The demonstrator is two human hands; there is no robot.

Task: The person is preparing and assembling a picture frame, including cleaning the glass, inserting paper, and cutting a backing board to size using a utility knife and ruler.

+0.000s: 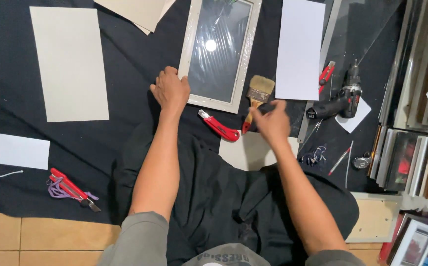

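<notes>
Left hand (170,91) is curled over the lower-left corner of the white picture frame (221,51), fingers bent onto its edge, palm down on the black cloth (125,143). The frame lies flat, glazed, top end cut off by the picture's upper edge. Right hand (272,123) is motion-blurred at the handle of the paintbrush (257,96); cannot tell if it's closed on it or just touching. Brush bristles sit just beside the frame's lower-right corner. Red utility knife (220,127) lies just below the frame's bottom edge, between the two hands. White sheet (300,49) is right of the frame, narrow gap between. Cordless drill (339,101) is further right, near the stacked frames (406,157). Grey board (70,63) is well left; wide strip of open cloth between it and the frame.
</notes>
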